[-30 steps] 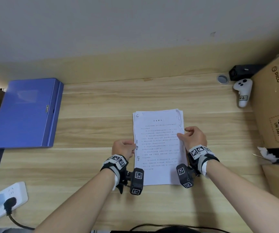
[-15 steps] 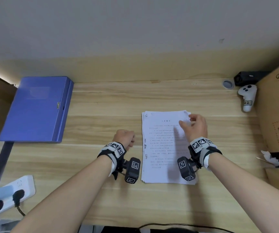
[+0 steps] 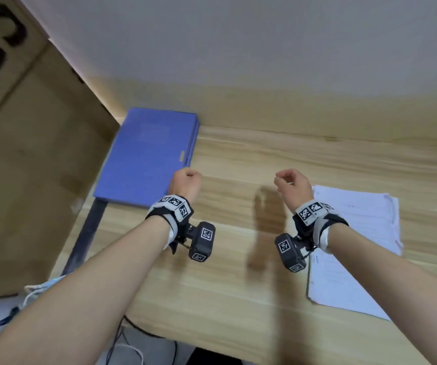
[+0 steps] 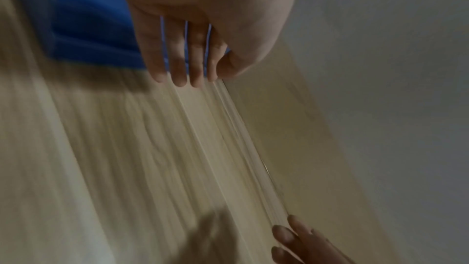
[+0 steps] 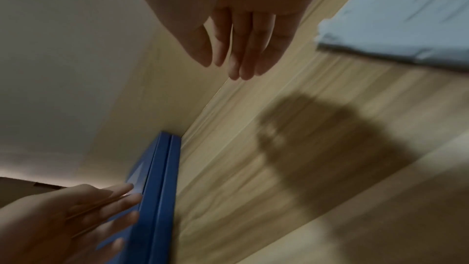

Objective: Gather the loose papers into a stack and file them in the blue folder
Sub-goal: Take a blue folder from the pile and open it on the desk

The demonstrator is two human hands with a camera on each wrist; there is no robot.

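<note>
The blue folder [image 3: 146, 156] lies closed at the back left of the wooden desk [image 3: 238, 259], against the wall. The white paper stack [image 3: 357, 248] rests on the desk at the right, partly under my right forearm. My left hand [image 3: 185, 180] hovers at the folder's right front edge, fingers loosely extended and holding nothing; the left wrist view shows its fingers [image 4: 177, 63] in front of the folder [image 4: 83, 27]. My right hand [image 3: 290, 187] hangs empty over bare desk, left of the papers. In the right wrist view its fingers [image 5: 238, 51] are relaxed, with the papers [image 5: 396, 19] behind.
A large cardboard box [image 3: 27, 167] stands at the left, close beside the folder. A grey wall [image 3: 238, 48] rises behind the desk. Cables and a white cord [image 3: 35, 288] hang below the desk's front left edge.
Both hands have let go of the paper stack and moved left toward the blue folder. My view has swung left, so the papers now sit at the right.
</note>
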